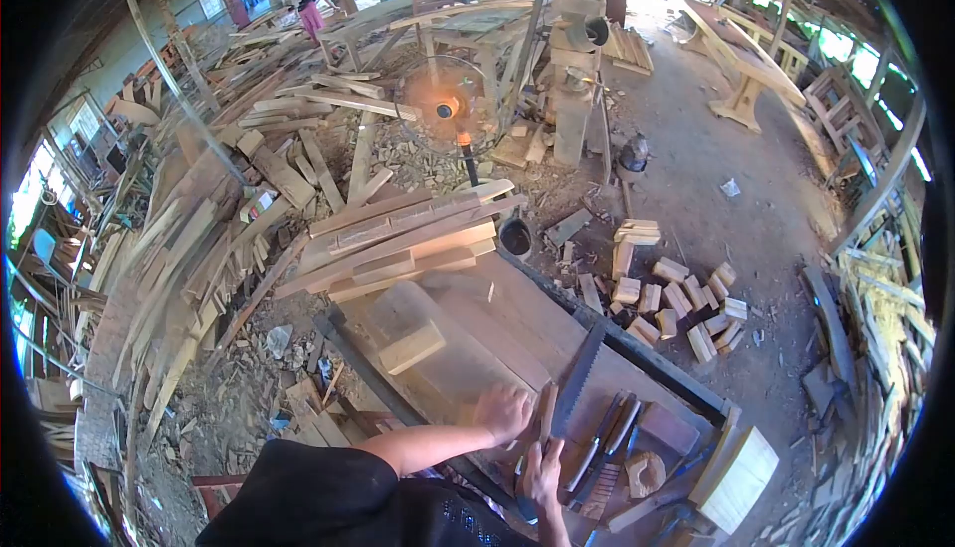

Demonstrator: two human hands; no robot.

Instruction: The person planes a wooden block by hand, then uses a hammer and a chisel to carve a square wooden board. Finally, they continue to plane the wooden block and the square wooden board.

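Observation:
My left hand [504, 413] is low over the workbench [517, 313], its fingers curled in; it is slightly smeared, and I cannot make out what is in it. To its right, my right hand [542, 472] is closed around the lower end of a narrow brown wooden piece [547, 410], which points away from me. A saw blade [580, 378] lies just beyond that piece. Several long-handled tools [604, 440] lie right of my right hand, beside a wooden block with a hollow [645, 473] and a flat brown block [668, 428]. A pale wood block [412, 347] sits on a wide board [438, 323].
Stacked planks [408, 239] cover the bench's far end. A standing fan [445, 109] is beyond them, near a dark bucket [514, 238]. Cut wood blocks [686, 298] lie on the floor to the right. Timber piles [179, 269] fill the left side. A long wooden table [741, 60] stands far right.

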